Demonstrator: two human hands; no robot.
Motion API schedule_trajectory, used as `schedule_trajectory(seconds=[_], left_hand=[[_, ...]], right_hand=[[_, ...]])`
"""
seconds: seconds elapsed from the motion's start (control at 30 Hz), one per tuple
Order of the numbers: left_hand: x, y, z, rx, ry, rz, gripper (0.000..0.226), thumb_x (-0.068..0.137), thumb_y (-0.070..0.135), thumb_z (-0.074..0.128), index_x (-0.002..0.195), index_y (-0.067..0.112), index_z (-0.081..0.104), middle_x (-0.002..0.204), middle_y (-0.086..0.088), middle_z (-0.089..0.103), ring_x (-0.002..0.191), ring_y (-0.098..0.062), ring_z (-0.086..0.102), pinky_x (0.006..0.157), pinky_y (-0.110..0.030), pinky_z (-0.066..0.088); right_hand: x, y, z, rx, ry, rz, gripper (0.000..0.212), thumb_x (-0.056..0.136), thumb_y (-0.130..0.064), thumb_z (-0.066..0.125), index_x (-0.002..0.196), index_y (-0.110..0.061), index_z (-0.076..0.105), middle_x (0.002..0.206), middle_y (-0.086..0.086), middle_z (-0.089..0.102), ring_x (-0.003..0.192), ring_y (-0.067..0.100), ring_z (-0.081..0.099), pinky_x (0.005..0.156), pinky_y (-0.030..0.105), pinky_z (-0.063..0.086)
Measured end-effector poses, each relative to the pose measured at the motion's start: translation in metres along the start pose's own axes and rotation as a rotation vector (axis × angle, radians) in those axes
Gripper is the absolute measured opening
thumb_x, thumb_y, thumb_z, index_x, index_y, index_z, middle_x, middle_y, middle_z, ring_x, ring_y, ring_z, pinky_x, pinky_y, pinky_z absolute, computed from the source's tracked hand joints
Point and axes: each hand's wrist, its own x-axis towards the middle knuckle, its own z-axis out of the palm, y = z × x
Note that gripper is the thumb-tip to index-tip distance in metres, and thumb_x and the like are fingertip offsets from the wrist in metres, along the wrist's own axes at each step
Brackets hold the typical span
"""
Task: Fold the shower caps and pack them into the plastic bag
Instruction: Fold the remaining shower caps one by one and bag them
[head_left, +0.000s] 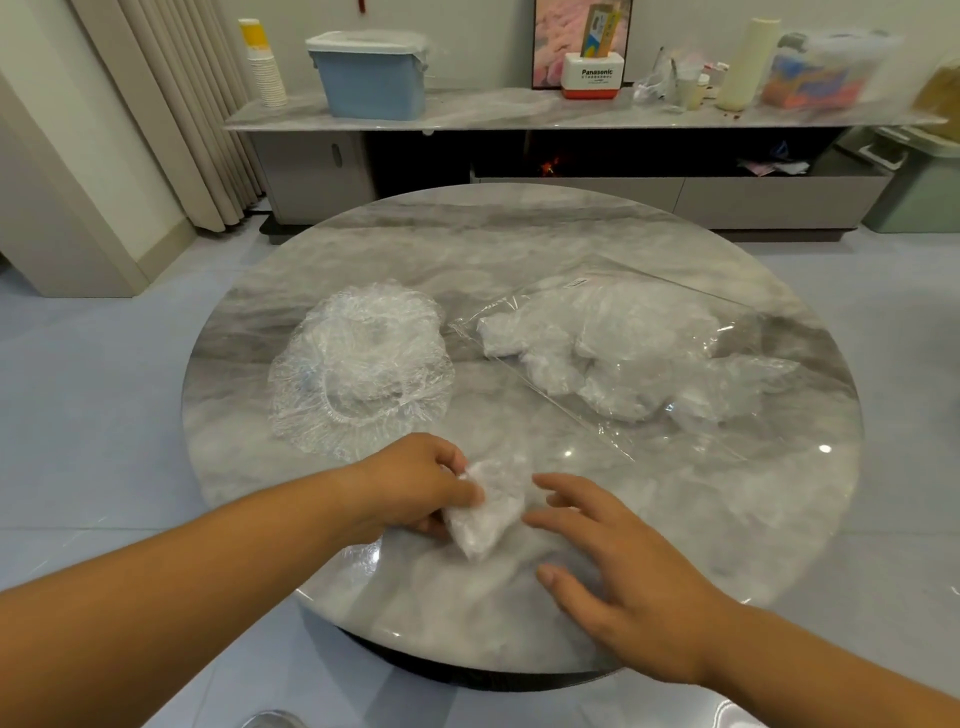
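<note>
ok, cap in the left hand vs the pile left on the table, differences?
The held cap is folded into a small wedge; the pile of caps lies spread open, round, far larger. The held cap looks dense white; the pile of caps see-through. The left hand pinches the held cap; nothing touches the pile of caps. Both are crinkled thin plastic.

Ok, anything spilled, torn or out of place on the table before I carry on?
Nothing stands out. The unfolded shower caps sit in one heap on the table. The plastic bag lies flat beside them with packed caps inside. The left hand pinches a folded cap; the right hand is open beside it.
</note>
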Motion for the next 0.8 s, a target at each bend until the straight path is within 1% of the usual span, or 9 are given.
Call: schedule_trajectory(seconds=[0.07,0.13,0.2,0.27,0.4,0.5,0.63,0.73,0.8], left_hand=[[-0.002,-0.001,0.0,-0.184,-0.024,0.009,0.027,0.089,0.002,0.072,0.113,-0.004,0.062,0.096,-0.018,0.074,0.084,-0.024,0.075,0.075,-0.041,0.063],[-0.005,0.0,0.002,-0.307,-0.048,0.028,0.035,0.09,0.002,0.07,0.122,-0.006,0.058,0.112,-0.023,0.072,0.096,-0.029,0.073,0.082,-0.046,0.062],[-0.009,0.001,0.005,-0.381,-0.09,0.048,0.038,0.092,0.002,0.068,0.126,-0.006,0.055,0.116,-0.023,0.07,0.098,-0.03,0.072,0.082,-0.045,0.062],[-0.014,0.002,0.008,-0.41,-0.141,0.062,0.035,0.094,0.003,0.065,0.127,-0.003,0.056,0.116,-0.023,0.071,0.1,-0.03,0.072,0.082,-0.045,0.061],[-0.022,0.002,0.013,-0.41,-0.239,0.039,0.029,0.097,0.0,0.059,0.126,0.002,0.057,0.116,-0.022,0.071,0.102,-0.036,0.072,0.077,-0.046,0.063],[-0.026,0.0,0.017,-0.357,-0.289,0.009,0.032,0.097,-0.001,0.058,0.129,0.002,0.053,0.119,-0.024,0.069,0.101,-0.038,0.072,0.077,-0.047,0.063],[-0.026,-0.002,0.018,-0.362,-0.301,-0.056,0.034,0.097,-0.002,0.058,0.13,0.006,0.055,0.119,-0.021,0.07,0.1,-0.037,0.073,0.079,-0.047,0.062],[-0.023,-0.003,0.015,-0.478,-0.309,-0.124,0.045,0.096,-0.002,0.06,0.139,0.005,0.047,0.122,-0.02,0.069,0.101,-0.037,0.072,0.08,-0.046,0.062],[-0.023,-0.002,0.011,-0.559,-0.339,-0.165,0.04,0.098,-0.002,0.056,0.136,0.003,0.047,0.117,-0.019,0.071,0.1,-0.037,0.072,0.081,-0.045,0.062]], right_hand=[[0.004,-0.005,-0.001,0.169,0.024,0.115,0.052,0.088,-0.065,0.046,0.134,-0.043,0.056,0.149,-0.03,0.027,0.135,-0.009,0.036,0.109,0.015,0.034],[0.011,-0.014,-0.004,0.404,0.073,0.234,0.039,0.089,-0.062,0.057,0.125,-0.046,0.062,0.141,-0.029,0.039,0.13,-0.01,0.042,0.107,0.015,0.037],[0.018,-0.022,-0.01,0.663,0.121,0.324,0.027,0.09,-0.051,0.064,0.116,-0.044,0.07,0.132,-0.025,0.055,0.122,-0.01,0.051,0.105,0.018,0.041],[0.024,-0.025,-0.015,0.825,0.133,0.332,0.028,0.091,-0.052,0.065,0.112,-0.038,0.076,0.124,-0.019,0.067,0.12,-0.006,0.057,0.105,0.027,0.044],[0.031,-0.026,-0.018,1.04,0.139,0.297,0.053,0.081,-0.062,0.056,0.11,-0.025,0.079,0.124,-0.003,0.071,0.123,0.014,0.062,0.106,0.043,0.044],[0.031,-0.024,-0.021,1.005,0.186,0.272,0.053,0.083,-0.061,0.052,0.105,-0.023,0.08,0.123,-0.004,0.072,0.121,0.011,0.062,0.104,0.041,0.046],[0.024,-0.024,-0.019,0.779,0.21,0.141,0.047,0.084,-0.057,0.05,0.107,-0.028,0.078,0.116,-0.013,0.072,0.116,0.005,0.063,0.094,0.017,0.047],[0.019,-0.018,-0.013,0.522,0.189,0.071,0.039,0.09,-0.056,0.048,0.111,-0.037,0.074,0.117,-0.022,0.069,0.119,0.002,0.059,0.1,0.016,0.043],[0.015,-0.012,-0.01,0.326,0.183,0.006,0.041,0.095,-0.054,0.046,0.119,-0.033,0.073,0.12,-0.023,0.067,0.123,-0.001,0.056,0.103,0.017,0.041]])
